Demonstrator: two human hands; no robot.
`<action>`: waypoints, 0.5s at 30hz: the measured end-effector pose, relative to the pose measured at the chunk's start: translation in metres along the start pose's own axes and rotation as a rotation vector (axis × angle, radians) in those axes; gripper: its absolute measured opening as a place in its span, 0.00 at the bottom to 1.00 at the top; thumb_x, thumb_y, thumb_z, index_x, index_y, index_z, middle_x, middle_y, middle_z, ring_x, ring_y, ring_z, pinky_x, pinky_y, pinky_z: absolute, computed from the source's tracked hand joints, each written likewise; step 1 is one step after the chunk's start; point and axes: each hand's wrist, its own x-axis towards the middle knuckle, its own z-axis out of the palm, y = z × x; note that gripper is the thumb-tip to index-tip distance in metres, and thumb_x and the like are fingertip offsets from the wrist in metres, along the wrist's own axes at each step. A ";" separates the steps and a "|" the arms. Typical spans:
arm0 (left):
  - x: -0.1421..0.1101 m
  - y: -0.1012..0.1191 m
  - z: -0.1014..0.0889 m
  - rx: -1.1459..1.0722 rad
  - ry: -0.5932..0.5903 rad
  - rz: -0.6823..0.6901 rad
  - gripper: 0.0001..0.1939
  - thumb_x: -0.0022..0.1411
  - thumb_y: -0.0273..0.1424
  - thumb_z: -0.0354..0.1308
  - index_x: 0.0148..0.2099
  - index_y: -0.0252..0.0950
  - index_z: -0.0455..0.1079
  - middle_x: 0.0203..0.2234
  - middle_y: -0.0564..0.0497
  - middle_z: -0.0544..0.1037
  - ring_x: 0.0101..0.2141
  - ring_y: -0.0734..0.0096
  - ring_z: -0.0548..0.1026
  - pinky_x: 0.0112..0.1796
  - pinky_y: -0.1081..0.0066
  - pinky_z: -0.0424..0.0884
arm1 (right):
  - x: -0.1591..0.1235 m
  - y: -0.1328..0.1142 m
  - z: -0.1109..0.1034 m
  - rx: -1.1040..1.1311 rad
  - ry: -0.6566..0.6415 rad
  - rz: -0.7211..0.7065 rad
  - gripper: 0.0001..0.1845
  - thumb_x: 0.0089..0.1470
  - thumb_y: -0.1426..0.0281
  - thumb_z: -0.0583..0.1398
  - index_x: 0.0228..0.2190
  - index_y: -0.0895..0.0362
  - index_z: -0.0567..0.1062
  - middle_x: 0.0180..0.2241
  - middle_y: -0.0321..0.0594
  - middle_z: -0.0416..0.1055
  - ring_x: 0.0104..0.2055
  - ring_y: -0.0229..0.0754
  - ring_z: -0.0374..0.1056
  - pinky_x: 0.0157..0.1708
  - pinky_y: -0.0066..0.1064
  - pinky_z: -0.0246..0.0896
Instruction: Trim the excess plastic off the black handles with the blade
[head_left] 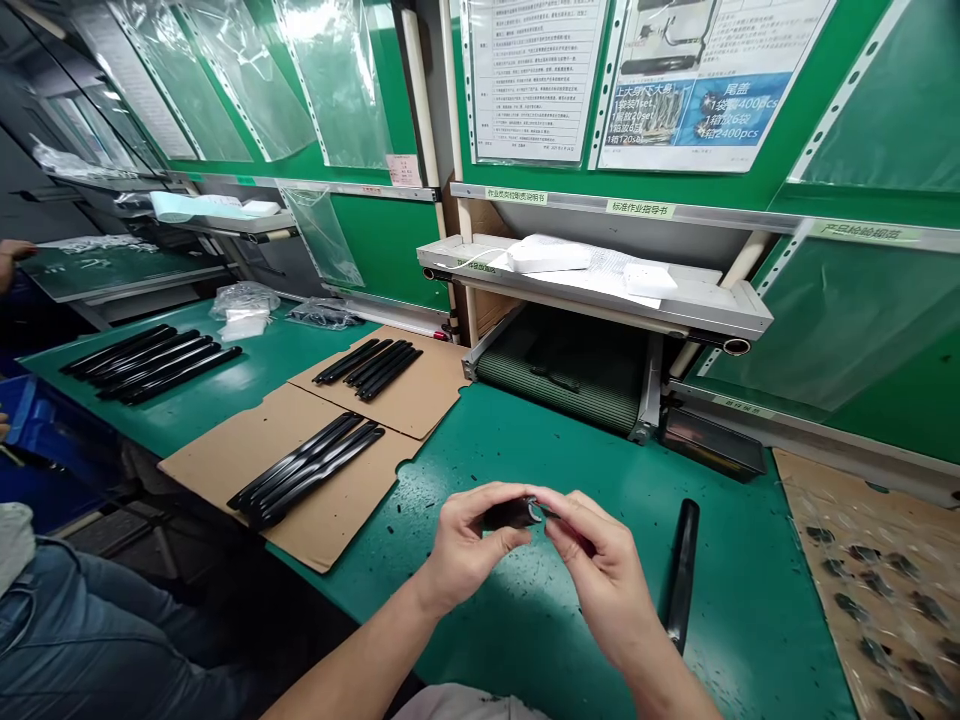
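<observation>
Over the green table point(525, 440), my left hand point(465, 545) and my right hand point(604, 570) meet, fingers pinched from both sides on a small black plastic part point(514, 514). A long black plastic strip point(682, 570) lies on the table just right of my right hand. To the left, three black strips point(307, 470) lie side by side on a cardboard sheet point(225, 450). Farther back, several more strips point(369, 364) rest on a second cardboard sheet point(427, 400).
A conveyor belt point(562, 375) runs under a shelf point(675, 295) with white packets. Several black strips point(150, 362) lie on the far left table. A sheet with small dark parts point(877, 580) lies at right. Another person's jeans-clad leg point(75, 630) is at lower left. Instruction sheets point(697, 80) hang above.
</observation>
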 end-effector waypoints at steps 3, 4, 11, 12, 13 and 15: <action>-0.003 -0.005 0.000 0.129 0.091 0.128 0.20 0.54 0.21 0.65 0.49 0.43 0.75 0.40 0.49 0.80 0.40 0.63 0.78 0.40 0.65 0.77 | 0.006 0.002 0.005 -0.030 0.069 0.003 0.16 0.64 0.62 0.53 0.50 0.44 0.74 0.34 0.38 0.68 0.34 0.39 0.63 0.33 0.31 0.58; -0.004 -0.007 -0.001 0.171 0.120 0.177 0.21 0.54 0.20 0.65 0.49 0.43 0.74 0.41 0.48 0.80 0.42 0.61 0.78 0.41 0.63 0.77 | 0.007 0.003 0.005 -0.039 0.102 0.020 0.16 0.64 0.62 0.54 0.50 0.43 0.75 0.35 0.38 0.69 0.35 0.40 0.63 0.33 0.30 0.58; 0.001 -0.014 -0.008 0.434 0.282 0.386 0.23 0.54 0.16 0.62 0.50 0.42 0.73 0.43 0.47 0.80 0.43 0.60 0.77 0.42 0.58 0.76 | 0.000 -0.002 0.007 0.041 0.034 0.189 0.19 0.61 0.57 0.55 0.53 0.41 0.72 0.34 0.38 0.68 0.31 0.39 0.61 0.29 0.29 0.58; 0.001 -0.014 -0.008 0.464 0.286 0.407 0.23 0.54 0.15 0.62 0.50 0.42 0.73 0.42 0.47 0.80 0.43 0.60 0.78 0.43 0.58 0.76 | -0.002 -0.002 0.007 0.061 0.024 0.204 0.20 0.61 0.57 0.55 0.53 0.41 0.72 0.32 0.37 0.67 0.30 0.39 0.60 0.28 0.29 0.57; 0.002 -0.014 -0.009 0.489 0.288 0.421 0.24 0.54 0.15 0.62 0.50 0.42 0.73 0.42 0.47 0.80 0.43 0.60 0.78 0.43 0.58 0.76 | -0.002 -0.002 0.008 0.080 0.017 0.212 0.20 0.61 0.57 0.55 0.53 0.41 0.72 0.31 0.37 0.66 0.30 0.38 0.59 0.28 0.28 0.57; 0.003 -0.014 -0.008 0.527 0.292 0.435 0.23 0.54 0.15 0.61 0.49 0.42 0.72 0.42 0.47 0.80 0.43 0.60 0.78 0.42 0.58 0.76 | -0.002 -0.002 0.009 0.111 0.006 0.217 0.20 0.60 0.57 0.56 0.53 0.42 0.72 0.29 0.36 0.65 0.29 0.38 0.58 0.28 0.28 0.56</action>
